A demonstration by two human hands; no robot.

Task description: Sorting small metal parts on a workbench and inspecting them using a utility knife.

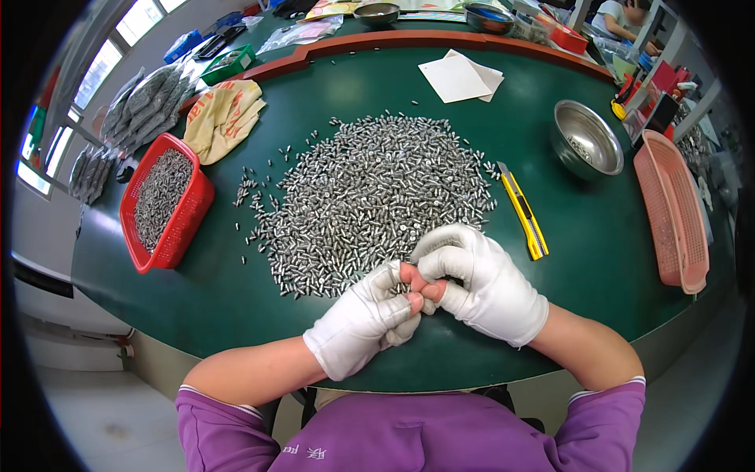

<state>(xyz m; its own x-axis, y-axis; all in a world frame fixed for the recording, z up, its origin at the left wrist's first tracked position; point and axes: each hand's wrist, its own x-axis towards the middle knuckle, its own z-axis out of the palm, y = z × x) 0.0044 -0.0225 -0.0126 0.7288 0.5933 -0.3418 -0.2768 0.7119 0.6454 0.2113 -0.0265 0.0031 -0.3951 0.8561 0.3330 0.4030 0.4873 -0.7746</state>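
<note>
A wide heap of small silvery metal parts (370,189) covers the middle of the green table. At its near edge my two hands meet, both in white gloves with bare thumb and finger tips. My left hand (366,315) is closed in a pinch, its fingertips against those of the other hand. My right hand (480,283) is curled over, thumb and forefinger pinched together. Whatever lies between the fingertips is hidden or too small to name. Right of the heap rests a yellow utility knife (523,212), its blade pointing away from me.
A red plastic basket (200,193) of metal parts stands left, near a crumpled yellowish cloth bag (224,118). To the right are a steel bowl (602,145) with a few parts and a pink basket (668,212). White papers (456,79) lie far back, before a raised red-brown edge (377,39).
</note>
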